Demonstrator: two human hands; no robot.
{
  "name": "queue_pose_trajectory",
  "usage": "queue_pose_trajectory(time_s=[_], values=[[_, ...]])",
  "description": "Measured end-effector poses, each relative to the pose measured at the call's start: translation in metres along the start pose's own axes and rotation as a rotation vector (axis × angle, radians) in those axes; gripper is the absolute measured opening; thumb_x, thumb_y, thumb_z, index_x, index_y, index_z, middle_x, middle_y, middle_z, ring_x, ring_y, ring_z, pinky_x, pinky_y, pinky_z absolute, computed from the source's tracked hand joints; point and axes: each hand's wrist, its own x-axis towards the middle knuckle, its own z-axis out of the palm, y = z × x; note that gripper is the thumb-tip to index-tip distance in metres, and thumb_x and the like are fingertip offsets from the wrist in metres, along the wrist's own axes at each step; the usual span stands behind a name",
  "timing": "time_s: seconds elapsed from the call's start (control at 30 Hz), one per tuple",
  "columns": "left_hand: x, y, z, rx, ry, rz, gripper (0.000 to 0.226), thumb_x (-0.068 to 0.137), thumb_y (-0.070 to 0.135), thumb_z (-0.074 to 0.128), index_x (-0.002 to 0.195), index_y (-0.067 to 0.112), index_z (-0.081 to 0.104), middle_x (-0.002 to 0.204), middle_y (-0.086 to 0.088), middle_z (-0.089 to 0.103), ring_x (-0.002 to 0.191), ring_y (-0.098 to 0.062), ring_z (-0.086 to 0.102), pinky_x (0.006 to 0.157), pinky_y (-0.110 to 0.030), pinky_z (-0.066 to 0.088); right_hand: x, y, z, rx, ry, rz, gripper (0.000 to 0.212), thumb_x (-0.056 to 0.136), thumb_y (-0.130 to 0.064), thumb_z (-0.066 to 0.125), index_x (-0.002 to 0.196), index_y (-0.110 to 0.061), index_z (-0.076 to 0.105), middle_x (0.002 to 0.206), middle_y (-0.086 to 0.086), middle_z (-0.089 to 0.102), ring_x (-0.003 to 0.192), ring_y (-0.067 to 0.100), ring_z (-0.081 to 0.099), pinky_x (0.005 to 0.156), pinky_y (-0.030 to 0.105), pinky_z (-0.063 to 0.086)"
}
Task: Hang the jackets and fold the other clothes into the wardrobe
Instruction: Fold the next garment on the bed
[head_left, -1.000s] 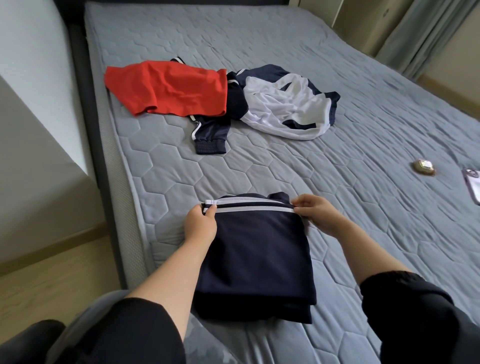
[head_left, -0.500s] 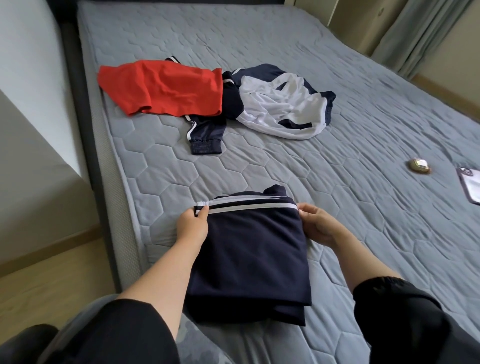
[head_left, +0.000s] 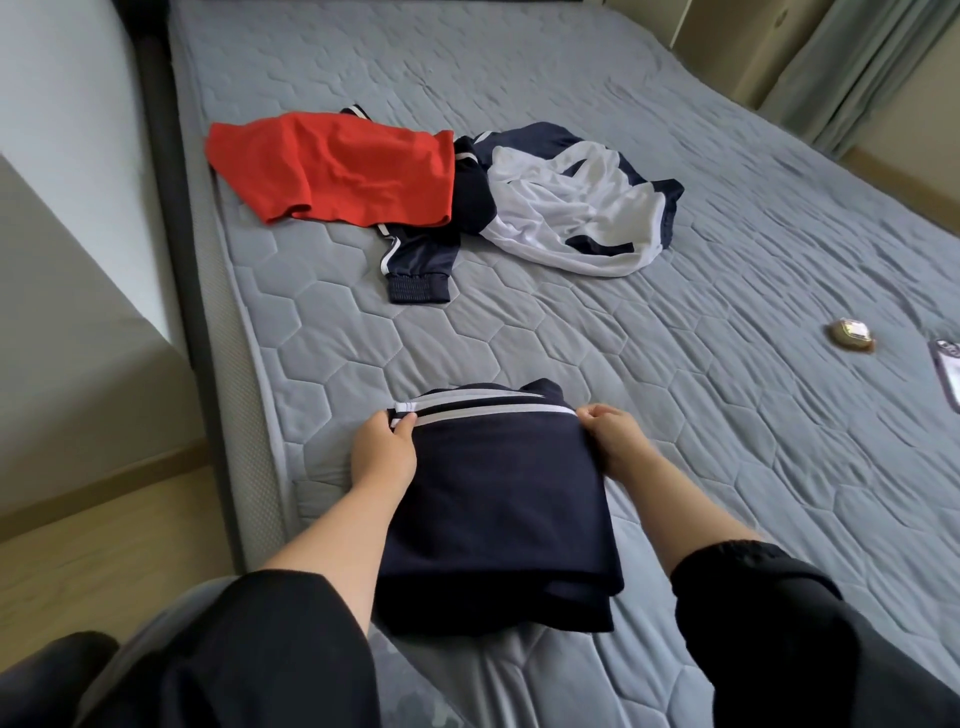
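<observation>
The left hand (head_left: 383, 454) pinches the far left corner of the folded navy garment (head_left: 498, 509) at its white stripes; the right hand (head_left: 615, 441) grips the far right corner; the garment lies flat on the grey mattress (head_left: 675, 364), near its left edge; beyond lie a red garment (head_left: 337, 166) and a navy-and-white jacket (head_left: 561, 208); wooden floor (head_left: 104, 530) runs along the left; bare mattress spreads rightward.

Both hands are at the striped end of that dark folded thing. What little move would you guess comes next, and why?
Probably lift the striped edge and bring it toward the near end, halving the navy garment. The left hand and right hand each pinch a far corner, and the piece lies flat on the bed, so one more fold looks likely.
</observation>
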Motion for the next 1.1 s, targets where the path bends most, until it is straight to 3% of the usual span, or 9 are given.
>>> queue_pose_trajectory(time_s=[0.13, 0.2, 0.27, 0.33, 0.47, 0.6, 0.8, 0.97, 1.1], values=[[-0.006, 0.001, -0.001, 0.269, 0.025, -0.036, 0.042, 0.098, 0.045, 0.040, 0.112, 0.007, 0.053, 0.114, -0.017, 0.062, 0.106, -0.037, 0.057, 0.076, -0.038, 0.039, -0.005, 0.004, 0.004, -0.065, 0.095, -0.006, 0.019, 0.087, -0.027, 0.068, 0.082, -0.009, 0.066, 0.070, 0.004, 0.062, 0.060, 0.016, 0.056, 0.058, 0.028, 0.048], [-0.008, 0.004, -0.002, 0.358, -0.005, -0.066, 0.055, 0.096, 0.055, 0.034, 0.119, 0.008, 0.052, 0.119, -0.017, 0.061, 0.111, -0.037, 0.056, 0.079, -0.040, 0.041, -0.010, 0.010, -0.006, -0.089, 0.110, 0.037, 0.043, 0.079, -0.051, 0.069, 0.092, -0.010, 0.067, 0.074, 0.002, 0.065, 0.065, 0.018, 0.060, 0.062, 0.029, 0.051], [-0.010, 0.006, -0.004, 0.390, -0.079, -0.096, 0.067, 0.093, 0.062, 0.032, 0.121, 0.005, 0.054, 0.122, -0.018, 0.060, 0.114, -0.036, 0.055, 0.085, -0.039, 0.042, -0.016, 0.025, -0.014, 0.016, 0.010, 0.118, 0.072, 0.064, -0.068, 0.070, 0.104, -0.008, 0.067, 0.090, 0.006, 0.069, 0.084, 0.023, 0.065, 0.084, 0.037, 0.055], [-0.009, 0.006, -0.010, 0.271, -0.209, -0.142, 0.076, 0.089, 0.068, 0.038, 0.125, 0.003, 0.055, 0.129, -0.015, 0.057, 0.120, -0.032, 0.052, 0.091, -0.036, 0.039, -0.023, 0.038, -0.018, 0.130, -0.166, 0.197, 0.092, 0.053, -0.077, 0.072, 0.118, -0.012, 0.065, 0.113, 0.005, 0.069, 0.106, 0.023, 0.064, 0.101, 0.041, 0.046], [-0.021, 0.006, -0.028, -0.351, -0.748, -0.421, 0.072, 0.064, 0.068, 0.065, 0.116, 0.018, 0.064, 0.123, 0.006, 0.062, 0.118, -0.014, 0.053, 0.103, -0.030, 0.034, -0.042, 0.045, -0.022, 0.148, -0.385, 0.278, 0.080, 0.061, -0.069, 0.076, 0.124, -0.021, 0.063, 0.123, 0.004, 0.066, 0.112, 0.021, 0.063, 0.093, 0.036, 0.048], [-0.042, 0.005, -0.032, -0.430, -0.993, -0.444, 0.040, 0.066, 0.033, 0.071, 0.100, 0.010, 0.070, 0.101, -0.009, 0.073, 0.085, -0.018, 0.072, 0.072, -0.030, 0.054, -0.058, 0.041, -0.021, 0.129, -0.306, 0.220, 0.068, 0.061, -0.036, 0.086, 0.118, -0.006, 0.064, 0.108, 0.013, 0.071, 0.096, 0.027, 0.070, 0.072, 0.033, 0.057], [-0.050, 0.029, -0.047, -0.557, -0.750, -0.252, 0.018, 0.082, 0.002, 0.063, 0.098, 0.006, 0.068, 0.088, -0.013, 0.074, 0.075, -0.024, 0.071, 0.069, -0.031, 0.057, -0.073, 0.018, -0.004, 0.179, -0.116, 0.120, 0.024, 0.080, -0.015, 0.075, 0.101, -0.005, 0.069, 0.091, 0.012, 0.074, 0.078, 0.025, 0.072, 0.063, 0.031, 0.057], [-0.051, 0.075, -0.098, -0.511, -0.499, -0.104, 0.020, 0.077, -0.004, 0.067, 0.092, 0.009, 0.069, 0.090, -0.013, 0.073, 0.078, -0.027, 0.069, 0.074, -0.033, 0.055, -0.073, -0.040, 0.037, -0.232, -0.018, -0.139, 0.026, 0.082, -0.029, 0.072, 0.094, -0.010, 0.062, 0.090, 0.005, 0.068, 0.075, 0.016, 0.064, 0.064, 0.027, 0.049], [-0.051, 0.107, -0.168, -0.414, -0.304, 0.001, 0.022, 0.074, -0.004, 0.072, 0.089, 0.012, 0.069, 0.087, -0.007, 0.072, 0.077, -0.022, 0.068, 0.069, -0.028, 0.053, -0.090, -0.098, 0.102, -0.468, -0.114, -0.405, 0.023, 0.082, -0.025, 0.069, 0.097, -0.008, 0.062, 0.094, 0.005, 0.068, 0.073, 0.011, 0.060, 0.062, 0.025, 0.042]])
